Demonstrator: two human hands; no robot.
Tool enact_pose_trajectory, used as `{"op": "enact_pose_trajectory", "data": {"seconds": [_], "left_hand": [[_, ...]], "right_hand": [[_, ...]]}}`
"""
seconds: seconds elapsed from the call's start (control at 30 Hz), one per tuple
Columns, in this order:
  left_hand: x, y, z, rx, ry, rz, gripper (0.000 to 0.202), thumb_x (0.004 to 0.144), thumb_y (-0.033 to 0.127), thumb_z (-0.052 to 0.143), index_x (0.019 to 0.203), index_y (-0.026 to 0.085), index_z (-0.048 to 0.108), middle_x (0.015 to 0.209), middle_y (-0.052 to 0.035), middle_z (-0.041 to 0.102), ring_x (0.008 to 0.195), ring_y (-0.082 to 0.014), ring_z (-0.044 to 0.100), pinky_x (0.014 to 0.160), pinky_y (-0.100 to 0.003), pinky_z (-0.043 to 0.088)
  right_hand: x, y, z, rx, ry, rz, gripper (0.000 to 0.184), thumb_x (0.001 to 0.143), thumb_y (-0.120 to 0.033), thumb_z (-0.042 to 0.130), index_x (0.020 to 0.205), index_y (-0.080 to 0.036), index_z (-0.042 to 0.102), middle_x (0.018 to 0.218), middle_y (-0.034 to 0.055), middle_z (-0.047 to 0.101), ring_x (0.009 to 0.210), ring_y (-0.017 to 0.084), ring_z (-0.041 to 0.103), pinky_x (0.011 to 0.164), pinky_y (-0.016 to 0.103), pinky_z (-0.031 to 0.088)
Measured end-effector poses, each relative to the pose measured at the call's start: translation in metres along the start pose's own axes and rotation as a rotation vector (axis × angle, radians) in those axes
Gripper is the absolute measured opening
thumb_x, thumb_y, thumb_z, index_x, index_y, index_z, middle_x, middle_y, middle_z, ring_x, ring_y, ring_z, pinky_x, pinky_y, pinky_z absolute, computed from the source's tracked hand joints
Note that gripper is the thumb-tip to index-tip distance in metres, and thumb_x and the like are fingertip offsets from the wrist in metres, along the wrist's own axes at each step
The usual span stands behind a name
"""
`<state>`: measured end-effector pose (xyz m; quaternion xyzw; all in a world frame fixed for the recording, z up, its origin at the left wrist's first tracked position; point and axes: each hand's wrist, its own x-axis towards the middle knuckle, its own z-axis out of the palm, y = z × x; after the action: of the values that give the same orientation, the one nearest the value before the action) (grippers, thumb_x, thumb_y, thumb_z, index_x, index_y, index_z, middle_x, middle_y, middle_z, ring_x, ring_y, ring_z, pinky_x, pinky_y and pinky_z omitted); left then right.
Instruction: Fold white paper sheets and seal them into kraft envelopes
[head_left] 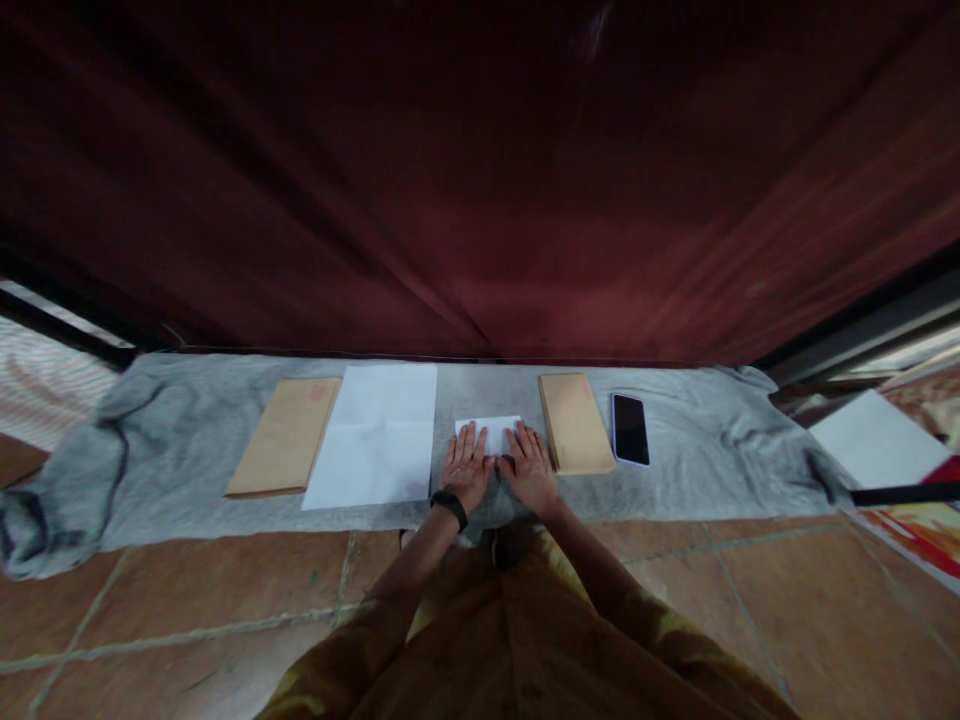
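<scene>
A small folded sheet of white paper [493, 425] lies in front of me on the grey cloth. My left hand [466, 468] rests flat on its left part, fingers stretched forward. Over its right part lies my right hand [529, 468], also flat with the fingers extended. The thumbs nearly meet at the paper's near edge, and the fingers cover much of its surface. To the left is a stack of large white paper sheets [375, 440] with faint crease lines. Close by my right hand sits a stack of brown envelopes [579, 425].
Brown envelopes [283, 437] lie left of the white sheets. A phone [630, 430] with a dark screen is right of the smaller envelopes. The grey cloth [705, 440] covers the narrow surface, rumpled at both ends. A dark red curtain [480, 200] hangs directly behind.
</scene>
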<state>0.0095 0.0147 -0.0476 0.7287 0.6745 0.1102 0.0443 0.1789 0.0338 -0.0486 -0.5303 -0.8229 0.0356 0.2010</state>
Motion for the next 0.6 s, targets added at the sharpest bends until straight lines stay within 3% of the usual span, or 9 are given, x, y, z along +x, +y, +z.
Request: {"op": "enact_pose_trajectory", "data": {"seconds": [0.3, 0.6], "left_hand": [[-0.005, -0.014, -0.001, 0.020, 0.026, -0.030, 0.060, 0.101, 0.036, 0.036, 0.155, 0.010, 0.034, 0.164, -0.0179, 0.028, 0.152, -0.0290, 0.026, 0.121, -0.048, 0.029], [-0.009, -0.011, 0.000, 0.032, 0.050, -0.052, 0.061, 0.100, 0.034, 0.035, 0.156, 0.009, 0.032, 0.162, -0.0179, 0.032, 0.152, -0.0299, 0.028, 0.121, -0.053, 0.029]], "right_hand": [[-0.001, 0.003, 0.003, 0.013, 0.005, -0.011, 0.062, 0.099, -0.041, 0.054, 0.153, -0.015, 0.040, 0.164, 0.0166, 0.029, 0.150, 0.032, 0.030, 0.120, 0.053, 0.030], [-0.002, 0.004, 0.005, 0.016, 0.014, -0.010, 0.063, 0.099, -0.043, 0.052, 0.154, -0.016, 0.038, 0.164, 0.0164, 0.029, 0.150, 0.031, 0.030, 0.120, 0.053, 0.030]]}}
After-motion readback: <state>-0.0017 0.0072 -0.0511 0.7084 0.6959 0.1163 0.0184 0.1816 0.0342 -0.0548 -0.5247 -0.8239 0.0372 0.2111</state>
